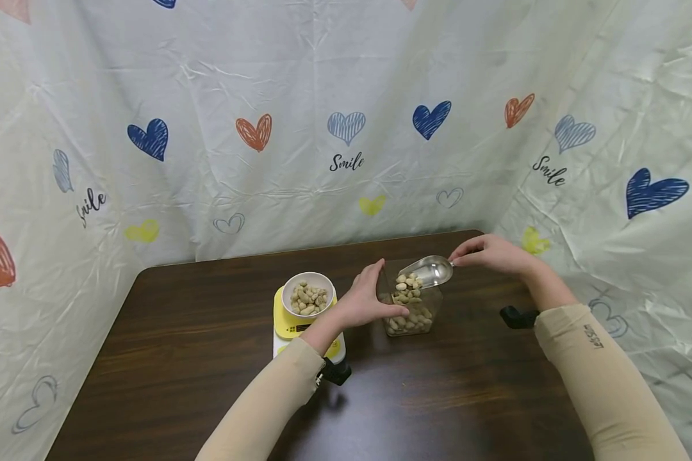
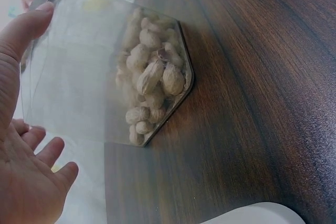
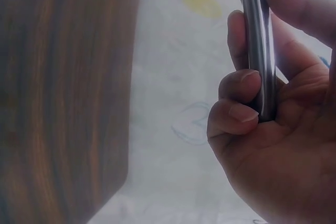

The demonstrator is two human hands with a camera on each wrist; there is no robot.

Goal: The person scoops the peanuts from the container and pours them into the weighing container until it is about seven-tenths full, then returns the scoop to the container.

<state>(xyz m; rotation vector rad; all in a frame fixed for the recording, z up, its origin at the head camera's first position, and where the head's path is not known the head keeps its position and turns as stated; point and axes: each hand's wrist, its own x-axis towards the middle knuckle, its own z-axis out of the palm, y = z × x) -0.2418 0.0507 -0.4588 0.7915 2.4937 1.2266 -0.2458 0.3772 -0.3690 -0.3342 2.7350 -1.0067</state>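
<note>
A clear square container (image 1: 432, 307) holding unshelled peanuts (image 2: 149, 77) stands on the table. My left hand (image 1: 369, 299) grips it near the top, with the thumb on one side and the fingers on another. In the right wrist view, the fingers of my right hand (image 3: 283, 93) are curled round the metal handle (image 3: 261, 51) of a scoop. The head view has this right hand (image 1: 490, 254) at the container's upper right, and the silver scoop (image 1: 436, 271) tilts down into the container's mouth. Several peanuts (image 1: 409, 282) lie at the scoop's lip.
Left of the container, a white bowl (image 1: 285, 296) of peanuts sits on a yellow and white kitchen scale (image 1: 282, 323). Dark wood tabletop (image 1: 196, 358) extends around them. A white curtain (image 1: 300, 211) printed with hearts hangs behind the table and along its sides.
</note>
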